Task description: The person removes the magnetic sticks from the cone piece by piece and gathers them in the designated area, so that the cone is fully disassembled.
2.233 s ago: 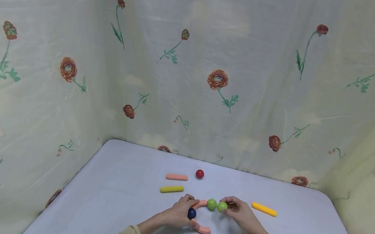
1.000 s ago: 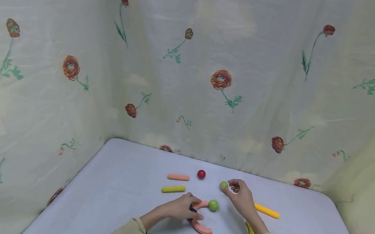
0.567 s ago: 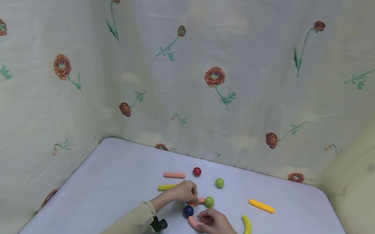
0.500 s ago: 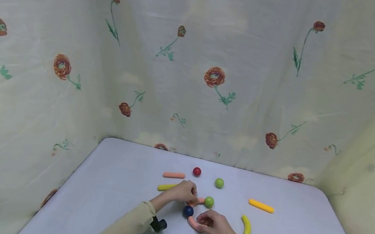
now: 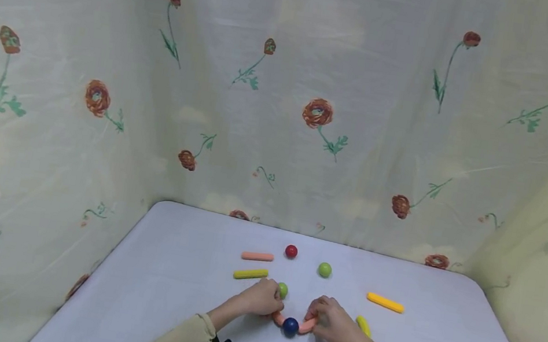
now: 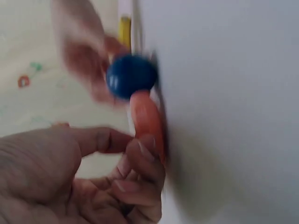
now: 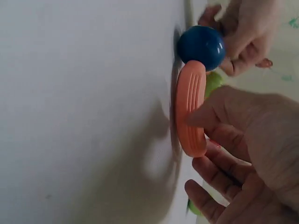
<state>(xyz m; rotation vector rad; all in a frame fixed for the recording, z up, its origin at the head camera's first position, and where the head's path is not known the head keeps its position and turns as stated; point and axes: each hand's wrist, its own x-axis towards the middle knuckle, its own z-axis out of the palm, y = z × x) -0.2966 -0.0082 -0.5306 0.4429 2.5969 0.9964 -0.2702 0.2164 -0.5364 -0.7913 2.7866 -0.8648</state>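
Observation:
A dark blue ball (image 5: 290, 327) joins two curved salmon pieces near the middle of the table. My left hand (image 5: 260, 297) pinches the left curved salmon piece (image 6: 147, 116) between thumb and fingers. On the other side, my right hand (image 5: 333, 324) grips the right curved salmon piece (image 7: 191, 109), its thumb lying on the ridged face. A green ball (image 5: 282, 290) sits just beyond the left fingers; those fingers hide whether it touches the salmon piece. In the left wrist view the blue ball touches the end of the held piece.
Farther back lie a straight salmon stick (image 5: 257, 256), an olive-yellow stick (image 5: 251, 273), a red ball (image 5: 291, 251) and a second green ball (image 5: 325, 269). To the right are an orange-yellow stick (image 5: 385, 302) and a curved yellow piece (image 5: 363, 325), partly behind the right hand.
One green ball was taken off the chain and set down farther back. The right hand then came to the near salmon piece, and the chain has turned so its blue ball faces me.

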